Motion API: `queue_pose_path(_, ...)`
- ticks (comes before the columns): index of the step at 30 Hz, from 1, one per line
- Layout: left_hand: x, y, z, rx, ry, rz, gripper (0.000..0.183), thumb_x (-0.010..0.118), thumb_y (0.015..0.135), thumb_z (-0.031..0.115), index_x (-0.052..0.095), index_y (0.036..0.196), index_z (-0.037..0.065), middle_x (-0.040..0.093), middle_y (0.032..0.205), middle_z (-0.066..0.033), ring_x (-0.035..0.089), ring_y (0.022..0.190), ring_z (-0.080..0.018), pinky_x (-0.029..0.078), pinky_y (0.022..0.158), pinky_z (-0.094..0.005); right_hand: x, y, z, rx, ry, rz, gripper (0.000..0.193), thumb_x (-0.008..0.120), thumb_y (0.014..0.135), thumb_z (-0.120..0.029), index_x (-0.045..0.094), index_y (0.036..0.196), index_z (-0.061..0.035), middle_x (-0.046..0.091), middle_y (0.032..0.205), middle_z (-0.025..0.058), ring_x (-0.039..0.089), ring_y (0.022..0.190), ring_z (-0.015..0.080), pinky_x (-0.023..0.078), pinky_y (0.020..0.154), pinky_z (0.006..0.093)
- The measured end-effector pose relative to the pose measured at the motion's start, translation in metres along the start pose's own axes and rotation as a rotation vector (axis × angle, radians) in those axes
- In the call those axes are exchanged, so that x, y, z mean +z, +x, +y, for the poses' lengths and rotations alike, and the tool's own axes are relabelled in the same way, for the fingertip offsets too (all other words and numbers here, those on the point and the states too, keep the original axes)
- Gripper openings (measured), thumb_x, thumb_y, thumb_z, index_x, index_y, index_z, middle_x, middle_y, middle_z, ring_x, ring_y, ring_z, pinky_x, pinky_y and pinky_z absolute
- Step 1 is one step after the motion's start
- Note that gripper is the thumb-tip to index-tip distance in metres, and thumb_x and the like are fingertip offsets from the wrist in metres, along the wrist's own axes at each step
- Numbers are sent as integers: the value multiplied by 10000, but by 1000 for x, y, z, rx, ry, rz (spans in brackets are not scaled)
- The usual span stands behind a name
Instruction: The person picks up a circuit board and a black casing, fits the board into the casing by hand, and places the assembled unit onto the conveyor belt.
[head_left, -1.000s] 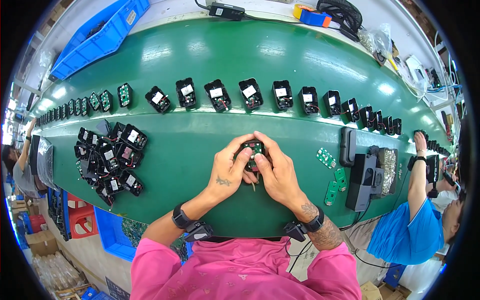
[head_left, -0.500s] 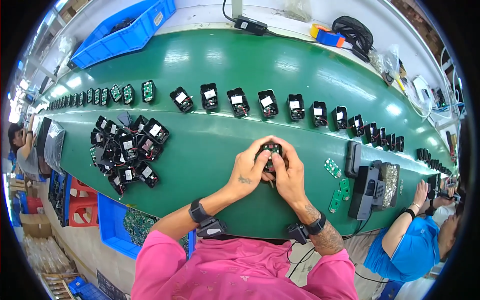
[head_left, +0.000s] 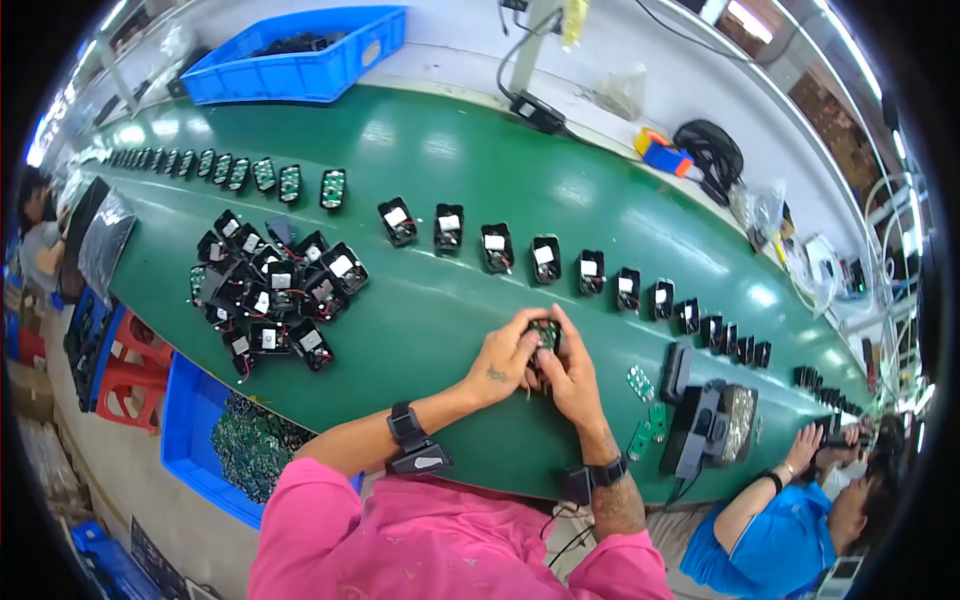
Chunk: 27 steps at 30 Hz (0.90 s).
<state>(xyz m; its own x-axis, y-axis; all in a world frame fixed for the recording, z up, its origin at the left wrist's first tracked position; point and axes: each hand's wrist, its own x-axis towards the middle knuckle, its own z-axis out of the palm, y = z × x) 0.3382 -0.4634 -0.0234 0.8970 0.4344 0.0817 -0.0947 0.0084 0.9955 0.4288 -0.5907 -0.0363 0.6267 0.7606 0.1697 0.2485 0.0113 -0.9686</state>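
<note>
Between my two hands I hold a small black housing with a green circuit board (head_left: 544, 334) in its top. My left hand (head_left: 501, 360) wraps its left side, thumb pressed on the board. From the right, my right hand (head_left: 574, 378) closes round the housing, its thumb on the board too. Fingers hide the lower part. Beyond my hands, a row of open black housings (head_left: 545, 258) with white labels and red wires crosses the green bench. Several loose circuit boards (head_left: 657, 421) lie to the right of my hands.
At the left is a heap of black housings (head_left: 268, 290); behind it, board-fitted housings (head_left: 333, 188) stand in line. A blue crate (head_left: 290, 85) stands at the back, and a blue bin (head_left: 187, 450) of boards sits below the bench. Grey equipment (head_left: 694, 425) and a co-worker in blue (head_left: 765, 535) are at right.
The view has turned and shifted, so the bench and rows appear moved. Both hands still grip the housing; the right fingers have shifted slightly, and more of the board shows.
</note>
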Motion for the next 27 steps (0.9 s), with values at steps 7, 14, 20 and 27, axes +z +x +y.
queue_pose_path(7, 2, 2, 5, 57, 122, -152, 321, 453, 1018, 89, 505, 1329, 26, 667, 831, -106, 662, 599, -145, 552, 531, -281, -13, -2, -11, 103, 207, -61, 825, 591, 837, 96, 253, 1561, -107, 609, 964, 37, 608, 749, 100, 520, 638, 247)
queue_pose_path(14, 0, 5, 4, 145, 98, -172, 299, 458, 1027, 96, 517, 1313, 32, 676, 833, -108, 683, 630, -152, 573, 563, -292, -16, 4, -15, 181, 194, -96, 868, 569, 825, 103, 211, 1585, -113, 617, 892, 19, 592, 700, 86, 501, 581, 228)
queue_pose_path(20, -31, -3, 47, 29, 11, -85, 313, 462, 1020, 106, 522, 1321, 47, 679, 916, -117, 689, 637, -158, 569, 533, -286, 8, 30, -62, 196, 185, -215, 866, 629, 838, 70, 221, 1580, -110, 617, 993, 49, 620, 766, 104, 530, 642, 242)
queue_pose_path(27, -171, -6, 143, 98, 350, 435, 318, 450, 1017, 136, 519, 1320, 65, 603, 1060, -121, 680, 606, -185, 549, 495, -251, 38, 125, -117, -393, -771, -326, 803, 807, 756, -158, 429, 1456, -46, 508, 1329, 207, 436, 1266, 375, 385, 1069, 459)
